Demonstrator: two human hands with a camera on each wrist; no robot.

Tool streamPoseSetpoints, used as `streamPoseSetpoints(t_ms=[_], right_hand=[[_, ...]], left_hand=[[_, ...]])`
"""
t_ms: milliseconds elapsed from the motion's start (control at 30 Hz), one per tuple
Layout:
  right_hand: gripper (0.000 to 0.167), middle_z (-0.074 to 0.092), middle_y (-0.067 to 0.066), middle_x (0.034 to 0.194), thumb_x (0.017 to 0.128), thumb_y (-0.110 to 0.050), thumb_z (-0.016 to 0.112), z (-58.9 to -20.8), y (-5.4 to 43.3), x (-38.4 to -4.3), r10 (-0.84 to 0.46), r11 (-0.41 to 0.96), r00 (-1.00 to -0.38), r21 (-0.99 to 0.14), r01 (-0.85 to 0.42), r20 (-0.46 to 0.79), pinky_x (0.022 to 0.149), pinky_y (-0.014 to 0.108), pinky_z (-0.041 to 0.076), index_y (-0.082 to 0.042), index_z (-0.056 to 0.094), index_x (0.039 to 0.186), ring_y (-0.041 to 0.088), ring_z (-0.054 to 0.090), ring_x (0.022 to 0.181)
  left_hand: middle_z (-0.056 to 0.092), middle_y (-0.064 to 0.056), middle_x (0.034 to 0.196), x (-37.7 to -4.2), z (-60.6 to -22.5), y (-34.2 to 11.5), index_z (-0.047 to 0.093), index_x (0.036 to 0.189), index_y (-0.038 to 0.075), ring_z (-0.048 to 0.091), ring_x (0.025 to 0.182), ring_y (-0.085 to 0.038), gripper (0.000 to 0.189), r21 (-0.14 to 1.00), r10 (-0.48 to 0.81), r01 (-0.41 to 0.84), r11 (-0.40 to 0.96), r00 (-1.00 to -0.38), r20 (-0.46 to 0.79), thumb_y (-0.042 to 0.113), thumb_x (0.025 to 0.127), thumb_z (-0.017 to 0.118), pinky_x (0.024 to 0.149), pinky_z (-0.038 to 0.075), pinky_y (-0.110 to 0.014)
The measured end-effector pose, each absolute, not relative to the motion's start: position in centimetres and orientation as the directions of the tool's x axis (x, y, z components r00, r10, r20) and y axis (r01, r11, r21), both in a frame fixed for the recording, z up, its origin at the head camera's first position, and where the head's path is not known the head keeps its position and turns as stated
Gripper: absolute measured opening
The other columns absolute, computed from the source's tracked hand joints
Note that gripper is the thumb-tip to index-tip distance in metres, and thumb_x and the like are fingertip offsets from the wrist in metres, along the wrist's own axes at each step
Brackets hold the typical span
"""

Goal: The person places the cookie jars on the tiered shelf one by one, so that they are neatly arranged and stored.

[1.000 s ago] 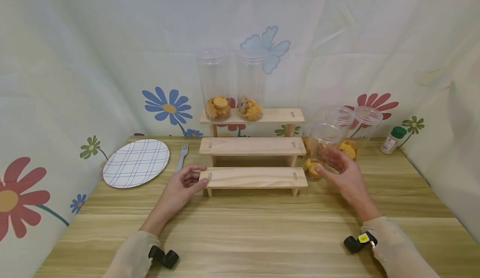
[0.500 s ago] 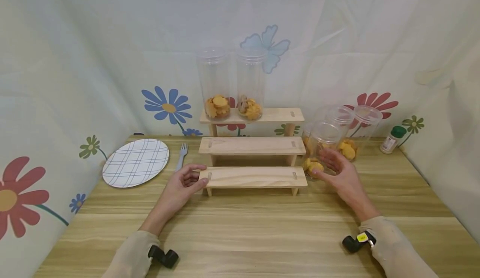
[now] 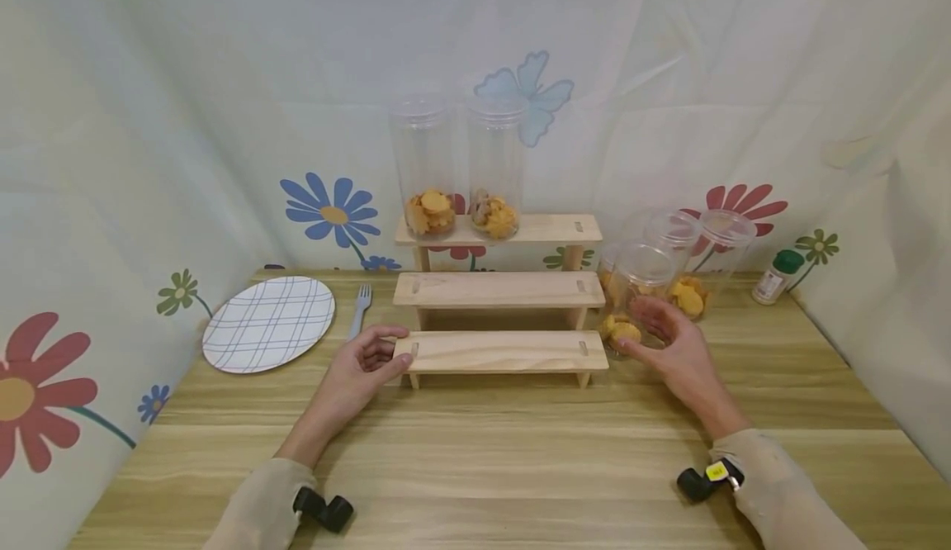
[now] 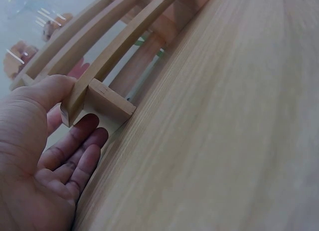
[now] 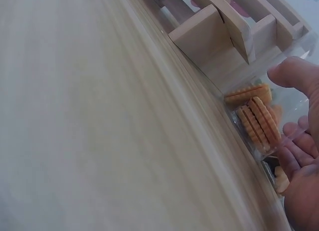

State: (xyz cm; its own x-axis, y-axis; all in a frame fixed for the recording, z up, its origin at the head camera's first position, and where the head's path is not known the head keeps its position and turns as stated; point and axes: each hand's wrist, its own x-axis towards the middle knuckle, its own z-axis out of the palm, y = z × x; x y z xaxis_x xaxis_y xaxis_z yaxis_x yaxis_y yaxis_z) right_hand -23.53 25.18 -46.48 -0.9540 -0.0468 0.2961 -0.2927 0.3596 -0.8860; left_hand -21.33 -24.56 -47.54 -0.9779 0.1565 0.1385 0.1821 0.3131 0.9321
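Observation:
In the head view, my left hand (image 3: 361,371) holds the left end of the lowest step of a three-tier wooden display stand (image 3: 505,352); in the left wrist view its thumb (image 4: 52,89) lies against the step's end and other fingers curl below. On the right, my right hand (image 3: 679,356) is curled round the lower part of a clear lidded jar (image 3: 645,265) with sandwich biscuits (image 5: 259,122) at its bottom. That jar stands upright on the table beside the stand. Two taller clear jars, a left one (image 3: 422,154) and a right one (image 3: 496,158), stand on the top tier with biscuits inside.
Behind the held jar are several more clear jars, including one at the right (image 3: 728,232). A green-capped shaker (image 3: 778,277) stands at the far right. To the left lie a checked plate (image 3: 269,324) and a grey fork (image 3: 361,309). A flowered curtain (image 3: 223,120) hangs behind.
My right hand has shifted slightly left and closer around the front jar. The left hand, the stand and the jars keep their places.

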Motion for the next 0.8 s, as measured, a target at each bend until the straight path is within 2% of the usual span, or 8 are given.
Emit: streamPoseSetpoints(t_ms=[267,633,800], right_hand=[[0.059,0.065,0.025,0.146,0.095,-0.005,0.089,-46.6,25.2,-23.6,-0.023,0.34,-0.94,-0.882,-0.328,0.341,0.108,0.013,0.048,0.005,0.059,0.146,0.012,0.065,0.131],[0.062,0.071,0.003,0.131,0.093,-0.002,0.091,-45.8,25.3,-23.5,0.043,0.307,-0.93,-0.89,-0.336,0.366,0.105,0.013,0.049,0.008,0.058,0.144,0.007,0.066,0.121],[0.062,0.07,0.004,0.133,0.095,-0.006,0.09,-44.4,25.6,-23.3,0.068,0.323,-0.931,-0.891,-0.32,0.36,0.105,0.013,0.048,0.007,0.056,0.145,0.01,0.066,0.122]], left_hand=[[0.078,-0.014,0.118,-21.3,-47.5,-24.5,0.068,0.143,0.014,0.073,0.109,-0.025,0.042,0.936,0.158,0.18,0.304,-0.978,0.137,0.025,0.105,0.082,0.092,0.058,-0.026],[0.078,-0.014,0.118,-21.3,-47.5,-24.5,0.068,0.143,0.013,0.073,0.108,-0.026,0.042,0.933,0.16,0.184,0.308,-0.977,0.139,0.025,0.105,0.082,0.092,0.057,-0.026],[0.078,-0.013,0.119,-21.2,-47.5,-24.5,0.067,0.145,0.013,0.073,0.109,-0.026,0.044,0.933,0.157,0.176,0.314,-0.979,0.132,0.027,0.106,0.082,0.092,0.057,-0.026]])
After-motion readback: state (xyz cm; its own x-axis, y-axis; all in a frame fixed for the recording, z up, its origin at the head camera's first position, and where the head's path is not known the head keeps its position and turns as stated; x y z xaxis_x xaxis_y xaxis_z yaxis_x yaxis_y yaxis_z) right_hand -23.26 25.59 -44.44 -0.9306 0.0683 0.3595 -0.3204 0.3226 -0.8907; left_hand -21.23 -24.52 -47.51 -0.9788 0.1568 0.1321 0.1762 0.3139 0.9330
